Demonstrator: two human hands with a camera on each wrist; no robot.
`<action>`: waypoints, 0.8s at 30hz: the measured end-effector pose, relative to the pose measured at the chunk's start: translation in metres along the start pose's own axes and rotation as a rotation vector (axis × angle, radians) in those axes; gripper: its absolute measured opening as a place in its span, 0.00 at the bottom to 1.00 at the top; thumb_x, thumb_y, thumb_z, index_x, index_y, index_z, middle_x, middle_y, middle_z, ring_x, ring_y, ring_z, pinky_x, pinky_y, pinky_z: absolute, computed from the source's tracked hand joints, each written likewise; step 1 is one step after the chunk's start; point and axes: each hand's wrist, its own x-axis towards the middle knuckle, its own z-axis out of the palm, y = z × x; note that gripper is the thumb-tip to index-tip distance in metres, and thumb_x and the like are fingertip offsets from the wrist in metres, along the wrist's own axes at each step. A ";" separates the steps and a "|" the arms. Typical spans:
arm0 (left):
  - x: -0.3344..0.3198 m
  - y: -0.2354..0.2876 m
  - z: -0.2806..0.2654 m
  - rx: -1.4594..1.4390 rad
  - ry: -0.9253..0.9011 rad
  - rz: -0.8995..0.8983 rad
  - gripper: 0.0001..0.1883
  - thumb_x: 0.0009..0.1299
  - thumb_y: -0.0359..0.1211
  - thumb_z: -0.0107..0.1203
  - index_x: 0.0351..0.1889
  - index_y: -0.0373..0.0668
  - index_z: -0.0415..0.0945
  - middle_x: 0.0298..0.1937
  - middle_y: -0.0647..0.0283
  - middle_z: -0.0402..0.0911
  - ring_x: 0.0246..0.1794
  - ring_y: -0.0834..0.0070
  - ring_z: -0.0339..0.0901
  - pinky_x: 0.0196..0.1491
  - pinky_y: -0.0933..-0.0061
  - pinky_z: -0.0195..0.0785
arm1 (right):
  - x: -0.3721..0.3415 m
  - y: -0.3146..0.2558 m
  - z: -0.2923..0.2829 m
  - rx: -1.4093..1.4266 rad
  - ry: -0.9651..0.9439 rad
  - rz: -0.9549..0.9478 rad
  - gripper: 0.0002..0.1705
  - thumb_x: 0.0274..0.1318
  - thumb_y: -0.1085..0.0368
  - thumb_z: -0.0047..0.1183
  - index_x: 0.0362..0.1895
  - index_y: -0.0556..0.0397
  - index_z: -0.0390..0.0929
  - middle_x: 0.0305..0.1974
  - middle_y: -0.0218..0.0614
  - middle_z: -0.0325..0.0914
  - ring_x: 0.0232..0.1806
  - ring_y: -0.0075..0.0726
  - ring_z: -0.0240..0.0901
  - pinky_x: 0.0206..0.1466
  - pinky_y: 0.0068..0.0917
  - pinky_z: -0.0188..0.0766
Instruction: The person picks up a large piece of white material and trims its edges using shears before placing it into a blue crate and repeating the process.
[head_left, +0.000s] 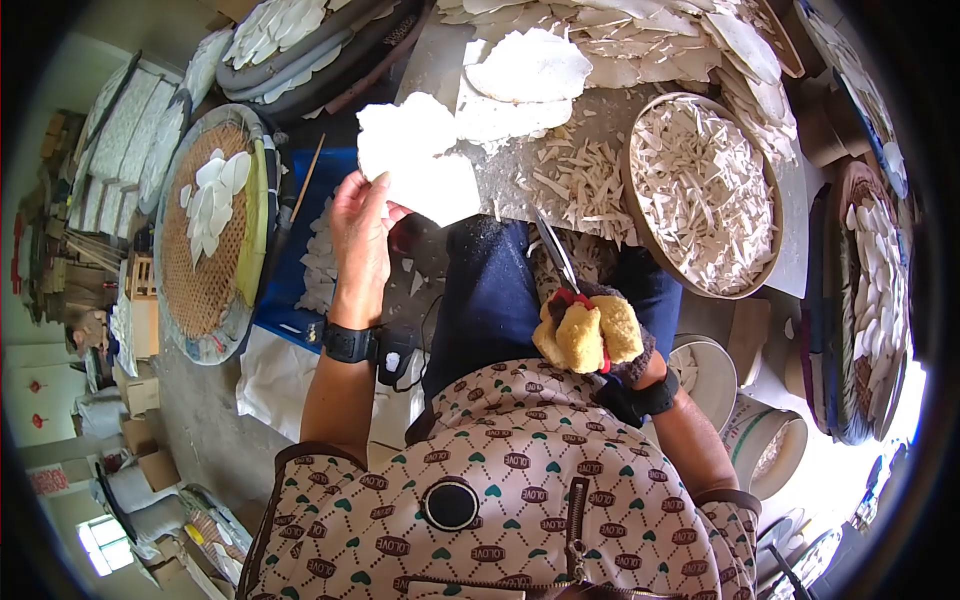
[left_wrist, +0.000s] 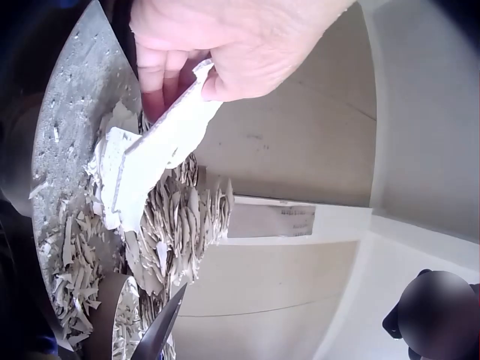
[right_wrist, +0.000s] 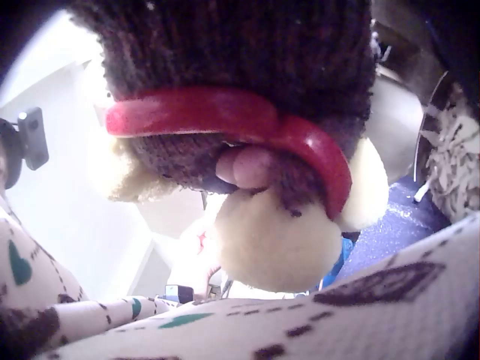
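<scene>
The left hand (head_left: pixel 362 225) pinches a thin white irregular sheet (head_left: pixel 425 165) by its near edge, thumb on top; in the left wrist view the hand (left_wrist: pixel 217 45) grips the sheet (left_wrist: pixel 161 142) seen nearly edge-on. The right hand (head_left: pixel 592 332), in a dark knitted glove with yellow padding, grips red-handled scissors, whose blades (head_left: pixel 556 250) point away from the body. In the right wrist view, the red handles (right_wrist: pixel 225 112) loop round the gloved fingers, with bare fingertips (right_wrist: pixel 246 166) showing. The scissors do not touch the sheet.
A round tray (head_left: pixel 640 190) full of white scraps stands right on the metal table (head_left: pixel 795 225). Stacked white sheets (head_left: pixel 640 40) lie at the back. A blue bin (head_left: pixel 290 235) and a woven round tray (head_left: pixel 190 290) are at left; buckets (head_left: pixel 745 440) stand lower right.
</scene>
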 end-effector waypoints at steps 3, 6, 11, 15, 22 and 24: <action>-0.003 0.003 0.003 -0.034 0.017 -0.031 0.10 0.67 0.31 0.52 0.42 0.35 0.70 0.39 0.59 0.78 0.37 0.75 0.78 0.42 0.73 0.74 | -0.003 -0.003 0.003 0.011 -0.012 -0.019 0.21 0.53 0.71 0.53 0.53 0.56 0.70 0.50 0.37 0.73 0.51 0.30 0.70 0.57 0.26 0.65; -0.005 0.006 0.007 -0.065 0.019 -0.052 0.11 0.68 0.32 0.51 0.44 0.34 0.70 0.39 0.59 0.78 0.38 0.76 0.78 0.43 0.75 0.74 | -0.004 -0.005 0.003 -0.104 -0.025 -0.036 0.22 0.53 0.71 0.53 0.54 0.55 0.69 0.51 0.37 0.72 0.52 0.30 0.69 0.58 0.26 0.64; -0.007 0.010 0.007 -0.054 -0.039 -0.087 0.13 0.68 0.33 0.50 0.47 0.35 0.71 0.42 0.60 0.78 0.43 0.76 0.77 0.47 0.75 0.69 | -0.001 -0.009 0.004 -0.156 -0.059 -0.023 0.24 0.54 0.71 0.52 0.56 0.55 0.67 0.53 0.37 0.70 0.53 0.29 0.68 0.59 0.26 0.63; -0.004 0.006 0.005 -0.045 -0.055 -0.107 0.14 0.68 0.33 0.52 0.46 0.35 0.71 0.40 0.60 0.78 0.40 0.78 0.77 0.44 0.77 0.70 | -0.002 -0.006 0.002 -0.190 -0.060 -0.013 0.23 0.56 0.72 0.50 0.57 0.55 0.65 0.54 0.37 0.69 0.54 0.29 0.67 0.60 0.26 0.62; 0.005 0.003 0.018 0.039 -0.125 -0.186 0.14 0.66 0.33 0.54 0.46 0.35 0.71 0.38 0.63 0.79 0.35 0.81 0.77 0.38 0.82 0.70 | 0.001 0.017 -0.011 -0.194 0.003 0.000 0.19 0.56 0.71 0.49 0.54 0.55 0.68 0.50 0.36 0.72 0.50 0.27 0.69 0.57 0.26 0.65; 0.007 0.003 0.024 0.063 -0.165 -0.217 0.14 0.66 0.33 0.54 0.46 0.35 0.71 0.37 0.63 0.79 0.35 0.82 0.77 0.38 0.83 0.70 | 0.006 0.014 -0.010 -0.277 -0.011 -0.053 0.17 0.55 0.71 0.50 0.51 0.55 0.70 0.47 0.35 0.74 0.48 0.26 0.70 0.54 0.26 0.67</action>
